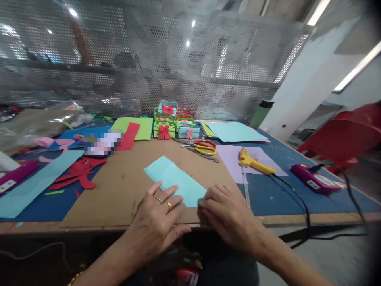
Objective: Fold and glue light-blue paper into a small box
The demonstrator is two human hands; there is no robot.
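The blue paper [187, 184] lay aslant on the cardboard [116, 198], near the front edge of the table [274, 200]. The left hand [160, 210] rested on the paper's near side with fingers spread, clasping nothing — rings [169, 205] showed on it. The right hand [224, 210] had its fingers curled at the paper's right corner; whether they pinched it, I could not tell. Scissors [205, 153] lay beyond the paper, with small bags [164, 129] behind. To the right, a glue gun [253, 163] rested on lilac paper [228, 159].
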